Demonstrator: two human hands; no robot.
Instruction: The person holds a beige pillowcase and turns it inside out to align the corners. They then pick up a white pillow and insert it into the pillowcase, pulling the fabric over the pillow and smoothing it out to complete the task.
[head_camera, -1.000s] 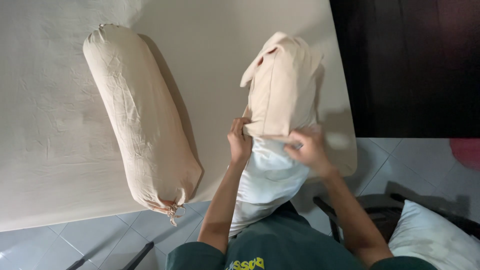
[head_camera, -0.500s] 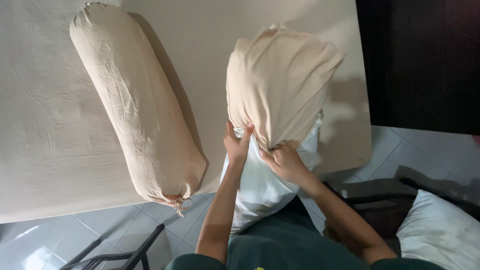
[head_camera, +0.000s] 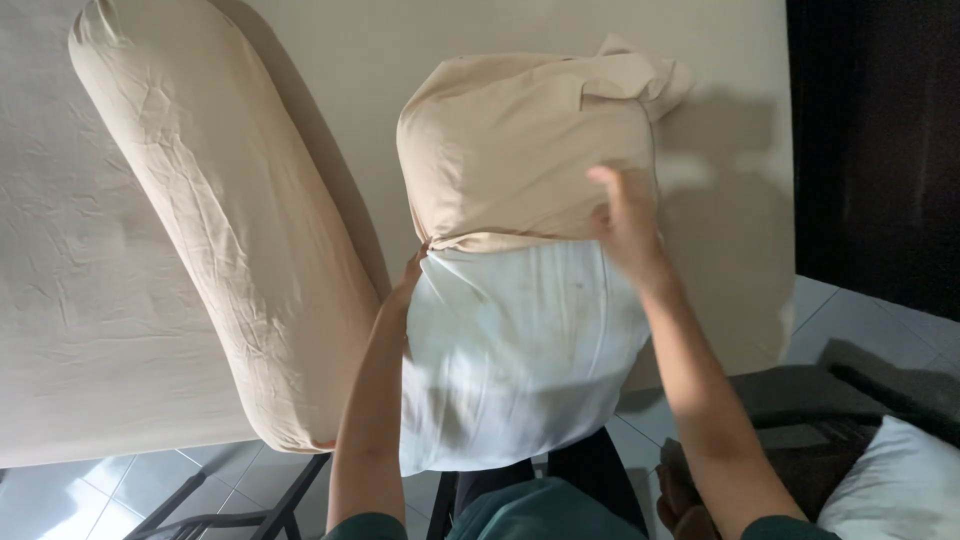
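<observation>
A white pillow (head_camera: 520, 350) stands upright in front of me, its upper half covered by a beige pillowcase (head_camera: 525, 150). My left hand (head_camera: 408, 275) is mostly hidden behind the pillow's left edge, gripping the hem of the pillowcase there. My right hand (head_camera: 625, 225) lies on the right side of the pillowcase near its hem, fingers pointing up and blurred; whether it pinches the cloth I cannot tell. The pillow's lower end rests against my lap.
A long beige bolster (head_camera: 220, 220) lies diagonally on the bed's beige sheet (head_camera: 70, 300) to the left. Another white pillow (head_camera: 895, 490) sits at the lower right near a dark chair (head_camera: 800, 400). Tiled floor (head_camera: 70, 500) shows below the bed edge.
The pillowcase has slid farther down over the white pillow and now looks wider and fuller. My right hand has moved from the middle to the pillow's right side.
</observation>
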